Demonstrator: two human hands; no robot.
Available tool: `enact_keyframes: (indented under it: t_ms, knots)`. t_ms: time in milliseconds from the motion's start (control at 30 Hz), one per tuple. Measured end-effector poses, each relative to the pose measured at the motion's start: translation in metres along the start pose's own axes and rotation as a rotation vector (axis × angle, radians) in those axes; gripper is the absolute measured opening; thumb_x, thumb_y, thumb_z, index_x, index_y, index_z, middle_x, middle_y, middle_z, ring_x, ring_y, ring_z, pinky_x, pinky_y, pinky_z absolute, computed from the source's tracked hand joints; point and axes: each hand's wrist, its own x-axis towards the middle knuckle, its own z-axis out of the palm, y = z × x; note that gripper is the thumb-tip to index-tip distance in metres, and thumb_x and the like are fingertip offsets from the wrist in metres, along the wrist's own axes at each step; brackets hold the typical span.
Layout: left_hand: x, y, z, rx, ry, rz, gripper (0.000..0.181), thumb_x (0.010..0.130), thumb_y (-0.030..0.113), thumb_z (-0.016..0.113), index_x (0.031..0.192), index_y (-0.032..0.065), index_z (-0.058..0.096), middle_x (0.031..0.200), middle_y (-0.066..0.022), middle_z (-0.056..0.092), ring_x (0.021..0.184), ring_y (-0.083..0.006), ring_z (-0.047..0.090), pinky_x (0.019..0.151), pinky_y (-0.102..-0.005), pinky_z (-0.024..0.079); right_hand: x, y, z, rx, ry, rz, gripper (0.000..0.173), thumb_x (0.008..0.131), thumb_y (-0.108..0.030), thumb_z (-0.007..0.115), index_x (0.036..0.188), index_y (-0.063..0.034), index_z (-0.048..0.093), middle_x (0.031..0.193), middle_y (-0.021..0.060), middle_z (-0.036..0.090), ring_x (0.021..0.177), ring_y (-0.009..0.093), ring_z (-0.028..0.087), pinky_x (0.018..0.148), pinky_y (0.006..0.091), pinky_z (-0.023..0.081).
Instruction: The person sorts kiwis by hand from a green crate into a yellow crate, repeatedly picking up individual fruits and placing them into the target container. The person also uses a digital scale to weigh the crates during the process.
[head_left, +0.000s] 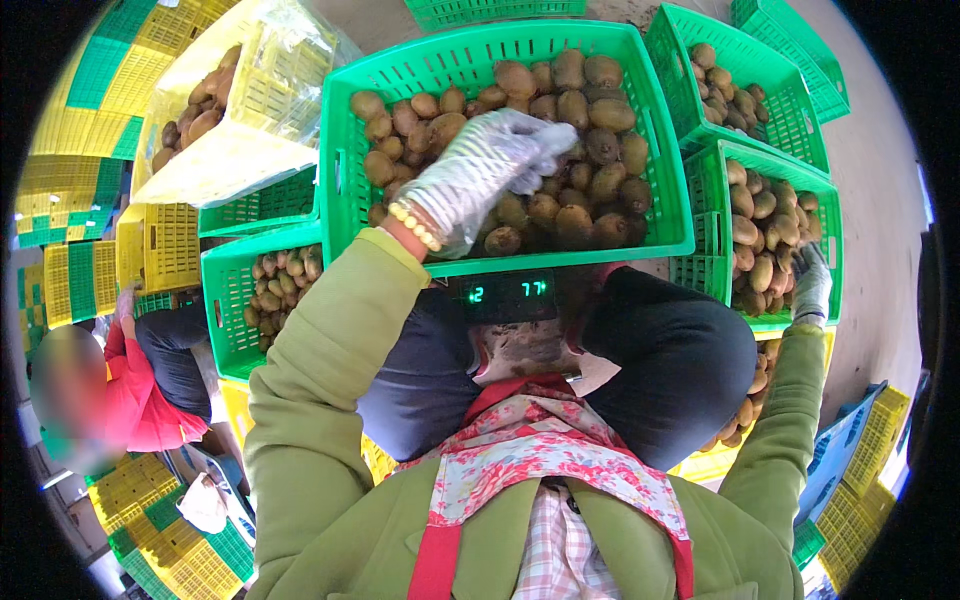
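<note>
A large green plastic crate (667, 217) of kiwifruit (574, 225) stands before me, with a scale's lit digital display (508, 294) at its near edge. My left hand (499, 161), in a whitish glove under a clear plastic one, is over the fruit in this crate. Its fingers are bent, and whether they hold a kiwifruit cannot be told. To the right, my gloved right hand (811, 281) reaches into a smaller green crate (831, 225), its fingers against the kiwifruit (761, 271) at that crate's right side. Its grip is partly hidden.
More kiwifruit fills a green crate (225, 300) at left, a plastic-lined yellow crate (247, 135) at upper left and a green crate (810, 142) at upper right. A yellow crate (701, 469) sits beneath the right one. Another person (161, 405) sits at far left near stacked crates.
</note>
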Motion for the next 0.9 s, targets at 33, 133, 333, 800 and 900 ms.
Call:
enact_keyframes:
  t_ms: [33,133,333,800,900]
  knots:
    - [0.0,0.001,-0.007,0.011,0.084,-0.001,0.046,0.086,0.047,0.073,0.102,0.0043,0.069,0.078,-0.0006,0.064,0.065,-0.0081,0.058,0.06,-0.0232,0.047,-0.008,0.005,0.016,-0.023,-0.005,0.041,0.035,0.09,-0.015,0.066,0.124,-0.0043,0.061,0.102,0.0073,0.067,0.083,0.018,0.066,0.072,0.028,0.054]
    - [0.016,-0.012,-0.047,-0.011,0.253,0.017,0.039,0.086,0.041,0.074,0.1,0.0056,0.066,0.079,-0.0001,0.064,0.064,-0.0074,0.056,0.059,-0.0224,0.046,-0.036,0.024,0.04,-0.229,-0.095,0.0,0.031,0.089,-0.012,0.067,0.119,-0.0046,0.064,0.084,0.0016,0.069,0.066,0.011,0.064,0.056,0.0201,0.049]
    - [0.021,-0.034,-0.094,-0.162,0.461,0.025,0.036,0.088,0.029,0.074,0.112,0.0035,0.065,0.089,0.0005,0.066,0.07,-0.0063,0.055,0.061,-0.0214,0.046,-0.078,0.081,0.058,-0.263,-0.302,0.048,0.033,0.091,-0.013,0.067,0.122,-0.0033,0.062,0.097,0.0005,0.067,0.074,0.007,0.059,0.062,0.0198,0.047]
    - [0.138,-0.034,-0.076,0.67,0.433,0.076,0.072,0.081,0.044,0.075,0.133,-0.0007,0.055,0.132,-0.0198,0.059,0.122,-0.0312,0.058,0.105,-0.0366,0.044,-0.129,0.099,0.09,-0.298,-0.16,-0.13,0.027,0.097,-0.008,0.053,0.118,0.0051,0.063,0.111,0.0101,0.068,0.097,0.017,0.061,0.091,0.0288,0.048]
    - [0.157,-0.032,-0.064,0.775,0.435,-0.002,0.081,0.077,0.046,0.078,0.137,-0.0016,0.051,0.133,-0.0214,0.058,0.122,-0.0331,0.057,0.104,-0.0379,0.045,-0.125,0.104,0.089,-0.387,-0.132,-0.173,0.025,0.096,-0.009,0.053,0.114,0.0031,0.066,0.105,0.0095,0.069,0.094,0.017,0.061,0.09,0.0297,0.048]
